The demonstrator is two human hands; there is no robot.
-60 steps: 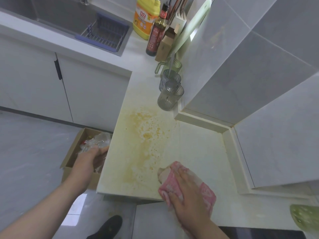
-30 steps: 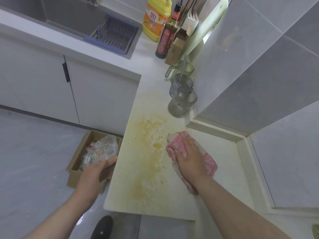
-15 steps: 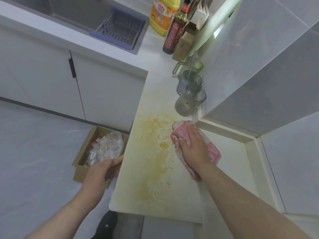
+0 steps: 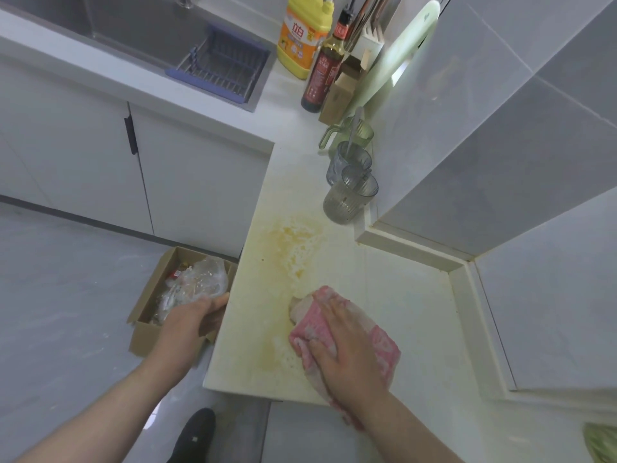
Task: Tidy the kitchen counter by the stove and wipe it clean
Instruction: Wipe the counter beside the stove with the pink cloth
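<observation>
Right hand [image 4: 347, 349] has its grip spread flat, pressing the pink cloth [image 4: 314, 320] onto the worktop [image 4: 417, 295] near its front edge, right by the yellow stain [image 4: 290, 242]. Left hand [image 4: 187, 325] sits at the worktop's left edge, above a cardboard box [image 4: 147, 339] on the floor. Can't tell its grip tbh.

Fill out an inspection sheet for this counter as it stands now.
Surface: counter pale; yellow-orange stain spreads from the ribbed cup toward the front edge.
Job's things: pink cloth on the counter at the stain's near end.
Clutter: ribbed cup, grey cup with spoon, green mug, dark bottle, yellow jug, cutting board along the wall.
Hands: right hand flat, pressing the cloth; left hand at the counter's edge above the cardboard box, grip unclear.
Cables: nothing seen.
Surroundings: cardboard box of rubbish on the floor; sink with blue rack.
</observation>
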